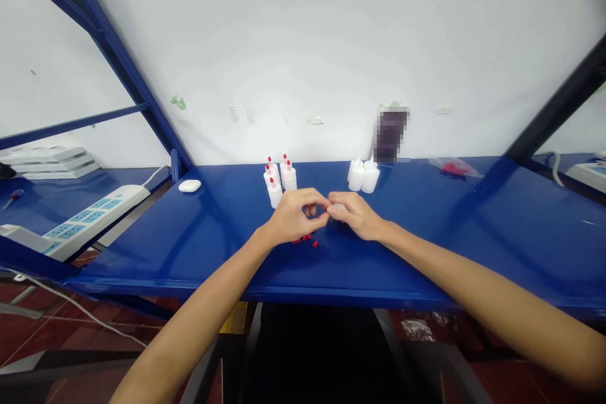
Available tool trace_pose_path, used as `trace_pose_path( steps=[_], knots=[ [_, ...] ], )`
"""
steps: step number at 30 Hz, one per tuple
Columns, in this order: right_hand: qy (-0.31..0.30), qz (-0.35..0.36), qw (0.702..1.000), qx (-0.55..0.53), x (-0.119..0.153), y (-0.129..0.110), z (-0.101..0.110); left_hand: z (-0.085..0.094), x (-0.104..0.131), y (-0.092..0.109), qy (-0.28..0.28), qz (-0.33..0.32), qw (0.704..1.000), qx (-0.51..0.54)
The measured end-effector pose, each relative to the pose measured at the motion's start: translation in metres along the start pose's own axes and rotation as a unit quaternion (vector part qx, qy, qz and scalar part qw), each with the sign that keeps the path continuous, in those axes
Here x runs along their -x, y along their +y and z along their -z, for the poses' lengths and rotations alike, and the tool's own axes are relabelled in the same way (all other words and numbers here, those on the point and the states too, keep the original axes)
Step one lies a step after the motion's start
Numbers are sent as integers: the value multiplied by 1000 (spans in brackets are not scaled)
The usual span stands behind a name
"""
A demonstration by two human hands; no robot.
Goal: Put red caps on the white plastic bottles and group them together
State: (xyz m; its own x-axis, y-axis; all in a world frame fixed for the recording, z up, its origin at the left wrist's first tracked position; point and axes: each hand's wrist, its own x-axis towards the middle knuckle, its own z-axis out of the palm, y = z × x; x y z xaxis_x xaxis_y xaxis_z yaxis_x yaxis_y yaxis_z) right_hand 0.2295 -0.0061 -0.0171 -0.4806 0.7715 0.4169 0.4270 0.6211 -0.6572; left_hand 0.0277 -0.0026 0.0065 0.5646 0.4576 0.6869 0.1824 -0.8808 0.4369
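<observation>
My left hand (303, 214) is closed in a pinch, thumb and forefinger making a ring. Its fingertips meet those of my right hand (355, 213), whose fingers are curled shut. Whatever sits between the fingertips is too small and too covered to make out. Small red caps (315, 243) lie loose on the table just below my left hand, partly hidden by it. Behind that hand stands a group of white squeeze bottles (290, 178) with red-tipped nozzles. White bottles without red tips (369, 178) stand close together beyond my right hand.
The blue table (199, 252) has its front edge close to me. On it are a white oval object (190, 185) at left and a clear bag (455, 168) with red pieces at right. A blurred dark object (391, 136) leans on the wall. A power strip (89, 218) lies left.
</observation>
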Motion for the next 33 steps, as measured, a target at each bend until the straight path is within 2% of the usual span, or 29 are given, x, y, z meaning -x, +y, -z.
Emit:
trace_pose_path(
  steps=[5,15,19,22,25,28,31,33],
  knots=[
    [-25,-26,998,55,-1,0,1,-3,1,-2,-22,0,1000,13],
    [-26,-6,1000,13,-1,-1,0,-5,0,-5,-57,21,998,30],
    [-1,2,1000,-10,-1,-1,-2,-12,3,-10,-49,-6,999,-8],
    [11,1,997,-80,-3,-3,-2,-14,5,-16,-10,-43,997,-62],
    [15,-36,986,-161,-4,-4,0,0,6,-22,102,-34,986,-125],
    [33,-89,976,-198,-4,-2,2,31,8,-31,223,-5,949,-221],
    [57,-123,968,-210,-5,0,3,61,11,-42,247,37,919,-305],
    [70,-129,969,-200,-5,1,2,73,14,-49,222,64,914,-333]
  ],
)
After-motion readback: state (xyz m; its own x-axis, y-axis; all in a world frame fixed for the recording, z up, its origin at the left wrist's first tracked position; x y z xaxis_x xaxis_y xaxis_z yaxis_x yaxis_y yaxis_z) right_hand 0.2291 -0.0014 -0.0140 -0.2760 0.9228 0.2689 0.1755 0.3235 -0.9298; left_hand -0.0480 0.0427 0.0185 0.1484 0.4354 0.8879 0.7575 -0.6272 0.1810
